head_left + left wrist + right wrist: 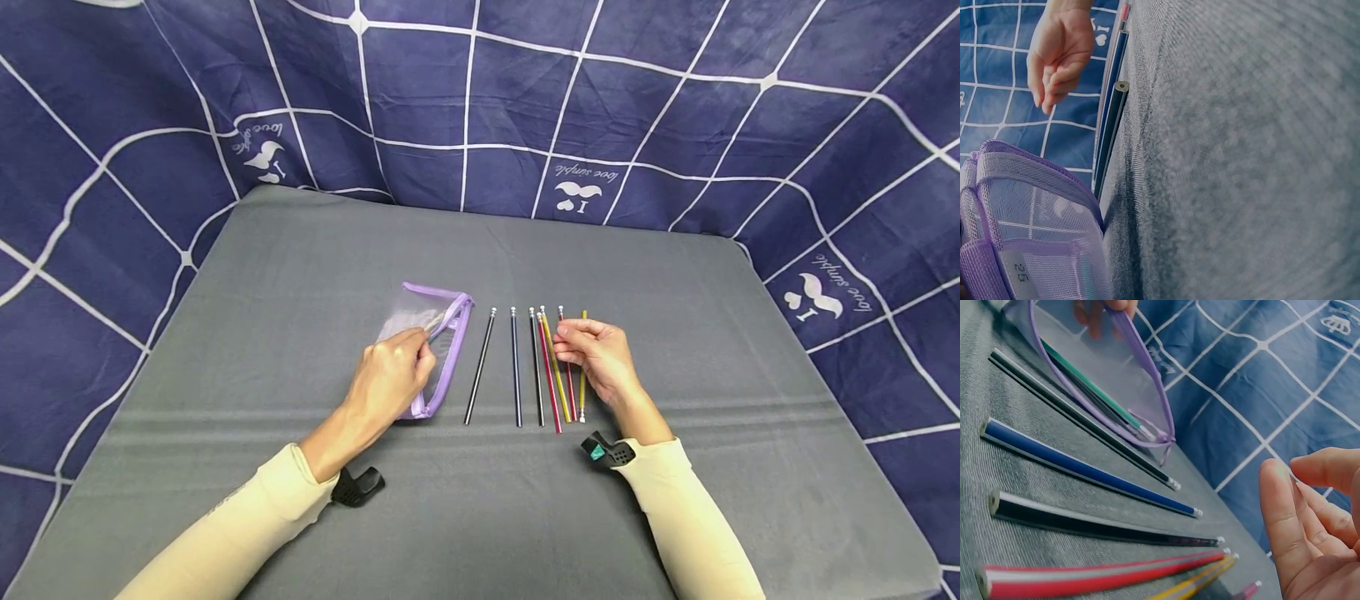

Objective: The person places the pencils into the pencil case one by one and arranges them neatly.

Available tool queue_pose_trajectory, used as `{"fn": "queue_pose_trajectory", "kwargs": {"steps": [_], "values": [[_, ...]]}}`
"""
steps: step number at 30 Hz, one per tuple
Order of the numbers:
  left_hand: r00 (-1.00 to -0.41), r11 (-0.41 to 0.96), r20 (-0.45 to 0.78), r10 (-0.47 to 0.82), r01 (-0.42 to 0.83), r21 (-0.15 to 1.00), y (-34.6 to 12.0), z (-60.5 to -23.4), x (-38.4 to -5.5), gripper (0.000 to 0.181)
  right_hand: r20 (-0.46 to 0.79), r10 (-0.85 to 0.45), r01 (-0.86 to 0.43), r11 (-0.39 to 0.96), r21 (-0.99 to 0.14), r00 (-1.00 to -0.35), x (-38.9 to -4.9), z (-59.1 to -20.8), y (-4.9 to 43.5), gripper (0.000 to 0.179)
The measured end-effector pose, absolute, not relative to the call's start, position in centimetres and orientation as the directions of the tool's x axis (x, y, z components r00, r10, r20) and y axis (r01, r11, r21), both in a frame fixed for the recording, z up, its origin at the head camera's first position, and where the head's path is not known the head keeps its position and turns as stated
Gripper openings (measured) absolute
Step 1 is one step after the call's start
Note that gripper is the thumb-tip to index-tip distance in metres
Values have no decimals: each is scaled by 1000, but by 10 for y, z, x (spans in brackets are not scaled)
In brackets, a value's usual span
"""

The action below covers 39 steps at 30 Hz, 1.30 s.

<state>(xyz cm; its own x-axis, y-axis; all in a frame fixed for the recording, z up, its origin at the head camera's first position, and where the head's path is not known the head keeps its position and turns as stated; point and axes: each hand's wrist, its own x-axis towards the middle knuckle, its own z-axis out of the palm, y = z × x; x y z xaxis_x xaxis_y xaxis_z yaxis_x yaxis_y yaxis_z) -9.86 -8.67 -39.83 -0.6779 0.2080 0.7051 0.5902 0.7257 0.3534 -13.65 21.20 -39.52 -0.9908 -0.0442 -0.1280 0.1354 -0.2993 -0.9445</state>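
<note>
Pale sleeves (225, 521) rise from the lower left and lower right of the frame, each with a black wrist device (358, 487) at its cuff. Beyond them spreads the bench (480, 517), grey and fabric-covered, creased in bands across the middle. Blue cloth (420, 83) with a white grid hangs behind it and down both sides, folded and wavy, with moustache prints and upside-down lettering at upper left, top centre and right.

Just left of centre lies the pouch (452, 362), see-through mesh edged in purple, its mouth turned towards the pencils. Through the mesh, at the top of the right wrist view, shows a green pencil (1088, 381). A label (1019, 275) reading "25" sits on the pouch at lower left of the left wrist view.

The left hand (386, 375) grips the pouch by its edge, fingers curled, and covers part of its left side. The right hand (603, 358) hovers at centre right, fingers loosely bent, thumb and forefinger narrowly apart with nothing seen between them.

Between pouch and right hand, seven pencils lie roughly upright in the frame: from the left, a black pencil (480, 367), a blue pencil (516, 367), another black, then red, yellow, red and yellow. The first three lie apart; the next red and yellow are close together. The right hand hides parts of the rightmost two.
</note>
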Motion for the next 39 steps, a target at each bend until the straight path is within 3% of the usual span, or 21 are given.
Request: {"fn": "queue_pose_trajectory", "kwargs": {"steps": [12, 20, 30, 39], "values": [[-683, 728, 700, 208, 586, 355, -87, -397, -98, 14, -119, -13, 118, -283, -952, -993, -135, -399, 233, 27], [-688, 730, 697, 203, 581, 360, -87, -396, -97, 10, -137, 36, 124, -241, -962, -990, -137, -403, 246, 21], [-683, 730, 702, 201, 583, 358, -87, -397, -97, 8, -154, 121, 154, -5, -988, -981, -140, -412, 253, 9], [-684, 731, 700, 203, 582, 357, -88, -396, -96, 6, -184, 126, 207, 201, -957, -975, -141, -418, 256, 26]]}}
